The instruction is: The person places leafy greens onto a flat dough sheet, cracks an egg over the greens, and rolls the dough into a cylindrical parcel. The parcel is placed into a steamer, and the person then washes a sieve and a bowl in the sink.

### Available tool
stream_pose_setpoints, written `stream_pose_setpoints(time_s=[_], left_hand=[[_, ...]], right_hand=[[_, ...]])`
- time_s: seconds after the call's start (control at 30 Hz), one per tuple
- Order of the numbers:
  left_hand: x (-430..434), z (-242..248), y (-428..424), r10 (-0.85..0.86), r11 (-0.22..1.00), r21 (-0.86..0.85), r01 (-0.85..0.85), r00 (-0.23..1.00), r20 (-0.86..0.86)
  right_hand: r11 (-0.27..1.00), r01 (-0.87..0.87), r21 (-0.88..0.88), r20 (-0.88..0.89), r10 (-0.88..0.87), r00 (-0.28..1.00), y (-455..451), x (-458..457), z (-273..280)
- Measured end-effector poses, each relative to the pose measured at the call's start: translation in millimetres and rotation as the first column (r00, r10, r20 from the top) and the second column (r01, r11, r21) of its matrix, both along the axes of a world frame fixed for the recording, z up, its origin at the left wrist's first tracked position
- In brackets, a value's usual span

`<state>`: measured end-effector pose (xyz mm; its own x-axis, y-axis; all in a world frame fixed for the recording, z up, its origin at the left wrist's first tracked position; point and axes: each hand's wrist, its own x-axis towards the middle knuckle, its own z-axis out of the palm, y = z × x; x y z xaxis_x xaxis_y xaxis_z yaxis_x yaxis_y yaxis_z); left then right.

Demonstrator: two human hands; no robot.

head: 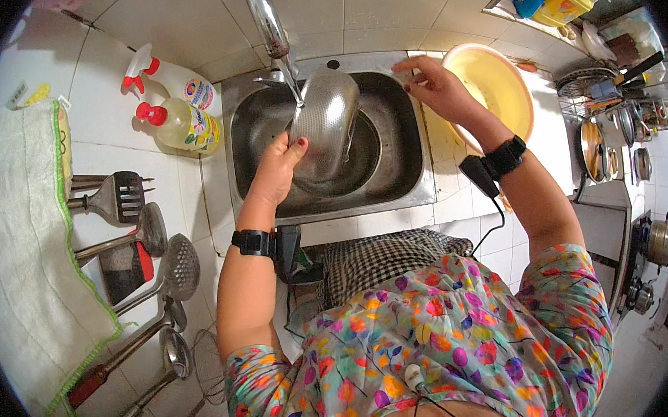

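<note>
My left hand (277,169) grips the rim of a perforated stainless-steel colander (327,121), which is tilted on its side over the sink. Its dotted outer wall faces the faucet (280,42), whose spout ends right by it. Behind the colander, a round metal basin (368,153) sits in the stainless-steel sink (408,185), partly hidden. My right hand (433,86) is raised past the sink's right edge with its fingers apart and nothing visible in them. Just beyond that hand stands a yellow plastic basin (494,72), partly covered by the forearm.
Left of the sink stand a white spray bottle (183,85) and a dish-soap bottle (186,126). Spatulas, a skimmer (181,267) and ladles hang on the left wall near a green-edged towel (26,262). A wire rack with pans (594,147) is at right; a checkered cloth (385,257) hangs below the counter.
</note>
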<state>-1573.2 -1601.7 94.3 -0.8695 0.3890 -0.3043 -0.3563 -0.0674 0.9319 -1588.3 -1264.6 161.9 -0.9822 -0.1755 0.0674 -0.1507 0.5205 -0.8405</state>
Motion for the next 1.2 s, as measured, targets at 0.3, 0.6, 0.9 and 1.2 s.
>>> stream_pose_setpoints(time_s=[0.3,0.6,0.9,1.2], left_hand=[[21.1,-4.5,8.3,0.141,0.854,0.416,-0.313,0.908,0.394],[48.1,0.2,-8.9,0.215,0.694,0.547,-0.469,0.859,0.464],[72.8,7.9,-24.5,0.171,0.659,0.628,-0.413,0.896,0.410],[56.8,-8.1,-3.6,0.279,0.488,0.675,-0.553,0.832,0.480]], right_hand=[[0.948,-0.293,0.128,-0.248,0.316,0.916,-65.8,32.5,-24.8],[0.825,-0.283,0.490,-0.444,0.515,0.733,-171.3,9.4,-42.3],[0.941,-0.267,-0.208,0.256,0.316,0.914,-129.7,-63.3,-89.8],[0.925,0.157,-0.347,0.466,0.025,0.884,-84.2,25.8,-83.9]])
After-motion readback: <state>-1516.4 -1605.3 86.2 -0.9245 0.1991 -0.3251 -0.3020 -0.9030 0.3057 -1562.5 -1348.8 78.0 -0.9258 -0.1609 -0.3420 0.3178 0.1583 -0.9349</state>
